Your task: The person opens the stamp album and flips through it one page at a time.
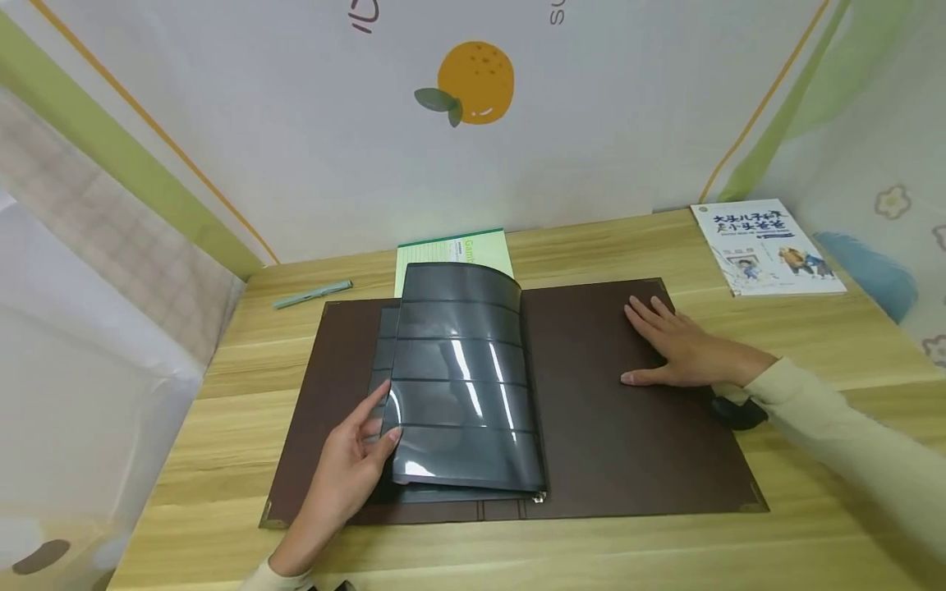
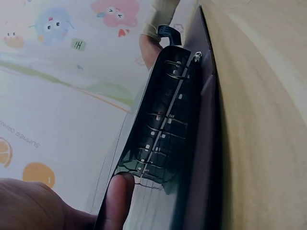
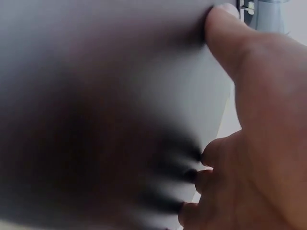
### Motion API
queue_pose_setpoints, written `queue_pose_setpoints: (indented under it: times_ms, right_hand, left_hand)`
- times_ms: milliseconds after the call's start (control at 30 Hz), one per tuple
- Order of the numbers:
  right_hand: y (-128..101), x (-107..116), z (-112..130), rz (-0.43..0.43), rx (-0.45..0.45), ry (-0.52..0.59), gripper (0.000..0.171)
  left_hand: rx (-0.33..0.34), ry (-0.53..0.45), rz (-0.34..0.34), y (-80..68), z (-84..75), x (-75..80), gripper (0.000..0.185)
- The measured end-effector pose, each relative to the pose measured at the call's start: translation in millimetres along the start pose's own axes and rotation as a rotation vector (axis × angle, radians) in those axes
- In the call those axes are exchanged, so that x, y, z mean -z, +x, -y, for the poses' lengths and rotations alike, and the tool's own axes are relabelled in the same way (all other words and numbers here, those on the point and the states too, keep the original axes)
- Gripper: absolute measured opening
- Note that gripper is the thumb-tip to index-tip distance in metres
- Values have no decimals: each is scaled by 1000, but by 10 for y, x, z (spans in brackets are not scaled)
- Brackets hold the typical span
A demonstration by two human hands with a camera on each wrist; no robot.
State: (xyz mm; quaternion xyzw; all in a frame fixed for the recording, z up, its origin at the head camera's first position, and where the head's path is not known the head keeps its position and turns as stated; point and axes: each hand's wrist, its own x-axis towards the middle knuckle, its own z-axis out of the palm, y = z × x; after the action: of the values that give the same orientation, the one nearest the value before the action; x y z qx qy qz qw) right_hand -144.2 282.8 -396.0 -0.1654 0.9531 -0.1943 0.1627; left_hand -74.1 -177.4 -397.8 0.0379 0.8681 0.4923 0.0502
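Observation:
A dark brown ring-binder album (image 1: 606, 443) lies spread open on the table. Its black, glossy pages (image 1: 458, 402) have horizontal pocket strips, and the top one curves up off the sheets below. My left hand (image 1: 346, 468) pinches that page by its left edge, thumb on top; the fingers behind it are partly hidden. Metal rings (image 2: 160, 115) show under the lifted page in the left wrist view, beside my thumb (image 2: 117, 199). My right hand (image 1: 683, 349) rests with spread fingers on the bare right cover, near its outer edge. The right wrist view shows its fingertips against the dark cover (image 3: 96, 120).
A green-and-white notebook (image 1: 436, 250) sits behind the album, partly covered by the raised page. A teal pen (image 1: 313, 295) lies at the back left. At the back right is a white illustrated book (image 1: 769, 246). A printed curtain (image 1: 591, 123) stands along the table's far edge.

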Motion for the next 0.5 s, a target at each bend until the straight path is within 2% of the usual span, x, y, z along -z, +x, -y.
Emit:
queue_pose_setpoints:
  times_ms: [167,367,500]
  right_hand:
    - [-3,-12,-17,15,14,12,111]
    - [5,-8,-35,27,7,15,110]
    - [-4,15,-52,36,20,23,111]
  left_hand:
    - [28,9,24,-16,43,14,68]
    - [45,-29,57,-27,100,113,66]
    - [110,-83,79,-17,165,209,67]
